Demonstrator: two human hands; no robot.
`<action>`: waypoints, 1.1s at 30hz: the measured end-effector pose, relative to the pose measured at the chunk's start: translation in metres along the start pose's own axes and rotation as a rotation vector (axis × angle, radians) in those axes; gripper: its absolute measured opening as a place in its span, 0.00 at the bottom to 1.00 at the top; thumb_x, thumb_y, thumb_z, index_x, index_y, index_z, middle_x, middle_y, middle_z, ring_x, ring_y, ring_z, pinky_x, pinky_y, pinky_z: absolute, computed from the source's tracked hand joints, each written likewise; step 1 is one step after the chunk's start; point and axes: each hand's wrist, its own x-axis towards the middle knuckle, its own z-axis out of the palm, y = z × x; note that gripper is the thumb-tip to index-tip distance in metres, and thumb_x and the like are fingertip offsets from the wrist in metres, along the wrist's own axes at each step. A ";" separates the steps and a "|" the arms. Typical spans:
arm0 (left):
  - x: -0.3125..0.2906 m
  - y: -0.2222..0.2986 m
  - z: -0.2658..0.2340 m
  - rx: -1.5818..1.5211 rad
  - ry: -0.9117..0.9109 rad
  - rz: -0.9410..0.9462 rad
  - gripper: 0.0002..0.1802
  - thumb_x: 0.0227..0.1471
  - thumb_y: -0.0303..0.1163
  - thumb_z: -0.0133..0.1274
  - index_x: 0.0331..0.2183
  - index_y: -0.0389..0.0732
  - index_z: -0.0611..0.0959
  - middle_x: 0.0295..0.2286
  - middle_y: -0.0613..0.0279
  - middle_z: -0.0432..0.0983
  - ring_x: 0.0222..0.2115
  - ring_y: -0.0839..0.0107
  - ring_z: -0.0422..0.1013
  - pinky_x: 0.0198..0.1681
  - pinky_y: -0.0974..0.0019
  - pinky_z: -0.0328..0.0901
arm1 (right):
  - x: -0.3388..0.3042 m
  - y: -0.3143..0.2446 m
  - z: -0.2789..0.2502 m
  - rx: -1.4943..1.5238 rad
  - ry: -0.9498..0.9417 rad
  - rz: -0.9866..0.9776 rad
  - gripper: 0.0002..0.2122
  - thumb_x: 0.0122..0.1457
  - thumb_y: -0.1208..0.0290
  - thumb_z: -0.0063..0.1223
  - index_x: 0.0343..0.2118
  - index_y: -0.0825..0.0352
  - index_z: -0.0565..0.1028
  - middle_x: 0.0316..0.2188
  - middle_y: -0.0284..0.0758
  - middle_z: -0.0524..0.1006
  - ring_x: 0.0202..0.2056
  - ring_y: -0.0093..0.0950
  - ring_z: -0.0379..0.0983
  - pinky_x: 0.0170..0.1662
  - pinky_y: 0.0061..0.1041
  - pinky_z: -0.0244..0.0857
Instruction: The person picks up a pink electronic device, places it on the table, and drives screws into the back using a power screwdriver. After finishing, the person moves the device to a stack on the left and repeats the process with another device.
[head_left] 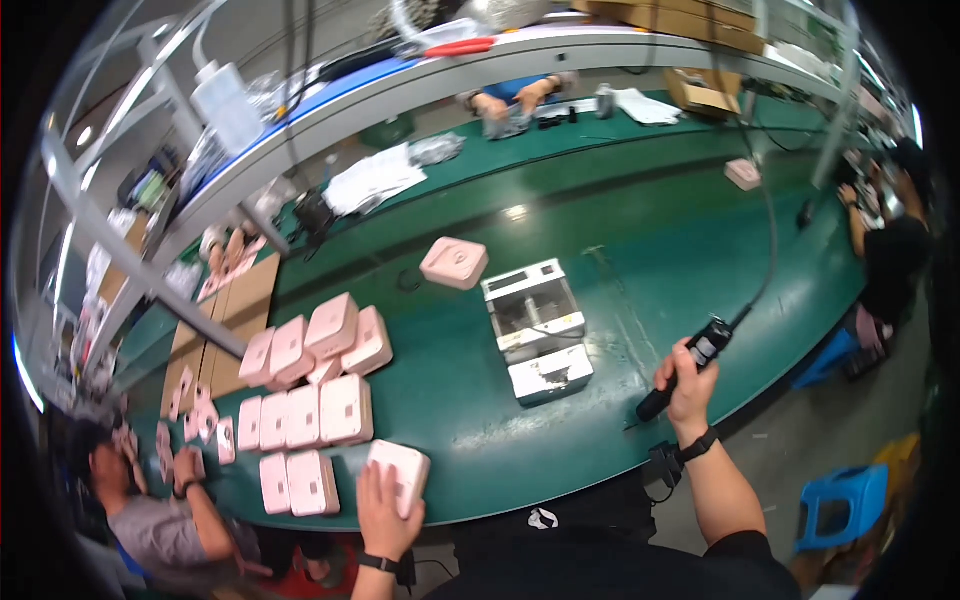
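The left hand point(388, 514), at the lower centre of the frame, is resting on a pink box point(408, 466); its fingers are spreading over the upper face, though I cannot tell whether they are gripping. The right hand point(688, 386), right of centre, is wrapping its fingers around a black corded tool point(708, 343). A pale label is showing on the tool's side, its print too small for reading. Small grey squares are marking the faces of the stacked pink boxes point(345, 408) at centre left, their detail blurring.

The tabletop point(480, 455) is curving along its near edge across the lower frame, and the pink box is lying close to that edge. Bare green surface is stretching between it and the white fixture point(535, 308) at centre, and more is opening toward the upper right. The stacked boxes are crowding the left side.
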 end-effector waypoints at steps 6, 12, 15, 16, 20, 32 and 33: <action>0.040 0.060 0.016 -0.171 -0.148 0.396 0.41 0.38 0.38 0.65 0.56 0.39 0.72 0.59 0.38 0.60 0.60 0.39 0.56 0.62 0.41 0.53 | -0.004 -0.007 0.005 -0.154 -0.006 -0.073 0.08 0.60 0.69 0.53 0.30 0.69 0.70 0.15 0.32 0.70 0.15 0.23 0.67 0.20 0.24 0.62; 0.081 0.088 0.029 -0.309 -0.212 0.652 0.39 0.37 0.41 0.66 0.54 0.45 0.75 0.58 0.41 0.61 0.60 0.41 0.57 0.62 0.40 0.53 | -0.015 -0.007 0.011 -0.143 0.064 -0.112 0.08 0.60 0.70 0.53 0.28 0.69 0.70 0.14 0.32 0.71 0.15 0.23 0.68 0.21 0.24 0.63; 0.097 0.092 0.032 -0.276 -0.210 0.720 0.38 0.37 0.44 0.67 0.53 0.45 0.76 0.58 0.39 0.61 0.60 0.40 0.58 0.63 0.40 0.52 | -0.011 -0.010 0.008 -0.138 0.082 -0.117 0.08 0.60 0.71 0.53 0.28 0.70 0.70 0.15 0.32 0.71 0.15 0.23 0.68 0.21 0.24 0.64; 0.099 0.091 0.031 -0.250 -0.223 0.744 0.38 0.37 0.46 0.67 0.52 0.46 0.77 0.57 0.39 0.61 0.60 0.40 0.58 0.63 0.40 0.52 | -0.014 -0.010 0.006 -0.143 0.108 -0.100 0.08 0.60 0.71 0.53 0.28 0.70 0.70 0.15 0.32 0.71 0.15 0.23 0.68 0.21 0.24 0.64; 0.089 0.092 0.020 -0.199 -0.081 0.622 0.44 0.34 0.46 0.71 0.54 0.45 0.74 0.58 0.36 0.59 0.59 0.38 0.58 0.62 0.42 0.55 | -0.017 -0.008 0.013 -0.139 0.079 -0.079 0.07 0.59 0.72 0.54 0.28 0.69 0.70 0.15 0.32 0.71 0.16 0.23 0.69 0.22 0.25 0.65; 0.059 0.085 0.067 -0.662 -0.092 0.282 0.52 0.30 0.35 0.74 0.58 0.40 0.67 0.57 0.40 0.58 0.55 0.40 0.63 0.56 0.51 0.65 | -0.024 -0.028 0.024 -0.191 -0.494 -0.006 0.10 0.56 0.77 0.58 0.35 0.66 0.66 0.20 0.32 0.73 0.20 0.24 0.72 0.26 0.26 0.67; 0.072 0.090 0.060 -0.664 -0.116 0.308 0.52 0.30 0.34 0.74 0.58 0.42 0.68 0.58 0.40 0.58 0.55 0.41 0.63 0.56 0.52 0.65 | -0.021 -0.034 0.030 -0.261 -0.480 0.009 0.09 0.57 0.76 0.57 0.35 0.66 0.66 0.19 0.33 0.72 0.19 0.24 0.71 0.25 0.27 0.67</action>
